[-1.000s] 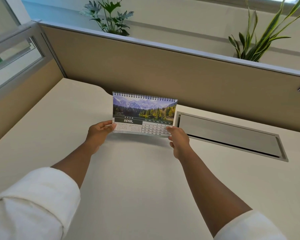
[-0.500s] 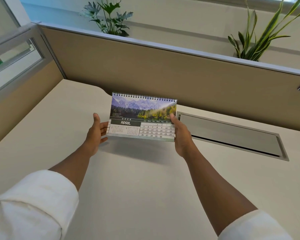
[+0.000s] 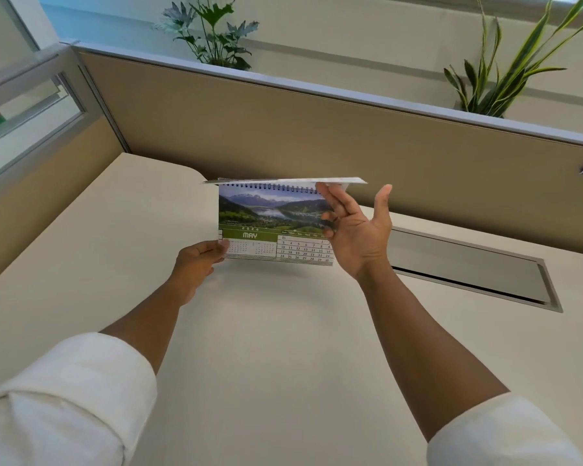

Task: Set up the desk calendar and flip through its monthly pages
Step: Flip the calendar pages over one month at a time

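Note:
A spiral-bound desk calendar [image 3: 266,227] stands on the cream desk [image 3: 283,348], showing a MAY page with a lake and mountain photo. My left hand [image 3: 199,260] pinches its lower left corner. My right hand [image 3: 357,227] is raised in front of the calendar's right side, palm toward me, fingers spread, its fingertips under a lifted page [image 3: 290,180]. That page lies edge-on and nearly level above the spiral binding. The right hand hides part of the date grid.
A grey cable flap [image 3: 468,274] is set into the desk right of the calendar. A beige partition [image 3: 317,136] runs behind it, with two green plants [image 3: 212,31] [image 3: 498,68] beyond. A glass panel [image 3: 24,105] stands at left.
The APRIL page has been lifted up and over the binding by my right hand, exposing MAY. My left hand went from open beside the calendar to gripping its lower left corner.

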`<state>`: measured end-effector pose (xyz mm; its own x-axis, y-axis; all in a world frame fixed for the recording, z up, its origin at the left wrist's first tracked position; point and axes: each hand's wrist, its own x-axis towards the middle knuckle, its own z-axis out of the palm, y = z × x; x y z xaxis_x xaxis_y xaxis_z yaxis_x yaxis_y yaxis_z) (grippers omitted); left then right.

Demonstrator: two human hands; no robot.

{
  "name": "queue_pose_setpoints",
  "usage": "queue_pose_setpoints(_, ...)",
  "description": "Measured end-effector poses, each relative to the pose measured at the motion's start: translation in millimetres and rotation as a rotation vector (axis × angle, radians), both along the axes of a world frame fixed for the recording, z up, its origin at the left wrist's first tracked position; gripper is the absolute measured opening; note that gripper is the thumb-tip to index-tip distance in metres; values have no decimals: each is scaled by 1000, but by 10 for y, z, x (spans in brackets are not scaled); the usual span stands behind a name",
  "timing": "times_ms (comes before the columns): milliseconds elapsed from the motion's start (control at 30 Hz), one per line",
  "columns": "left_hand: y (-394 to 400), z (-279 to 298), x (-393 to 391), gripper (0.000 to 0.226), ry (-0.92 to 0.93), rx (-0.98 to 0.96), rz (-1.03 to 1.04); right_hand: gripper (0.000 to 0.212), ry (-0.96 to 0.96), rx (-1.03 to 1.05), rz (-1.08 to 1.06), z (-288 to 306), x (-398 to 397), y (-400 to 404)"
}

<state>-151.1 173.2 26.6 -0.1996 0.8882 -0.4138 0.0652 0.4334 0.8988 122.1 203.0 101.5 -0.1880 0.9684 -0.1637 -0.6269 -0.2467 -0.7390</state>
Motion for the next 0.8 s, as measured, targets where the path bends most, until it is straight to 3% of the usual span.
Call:
queue_pose_setpoints(133,-16,2,7,8,8,10,-3,91,-4,6,-33,53,-4,29)
queue_pose_setpoints(533,-5,-11,-28,4,25,-8,-17,69,-114,-19,-148,-89,45,49)
queue_pose_setpoints(667,-1,-32,-53,8,-8,-12,-35,40,-353,-211,-329,-208,27,28)
queue_pose_setpoints(800,0,-52,-98,18,-61,-23,-24,40,-627,-381,-303,-346,21,-47)
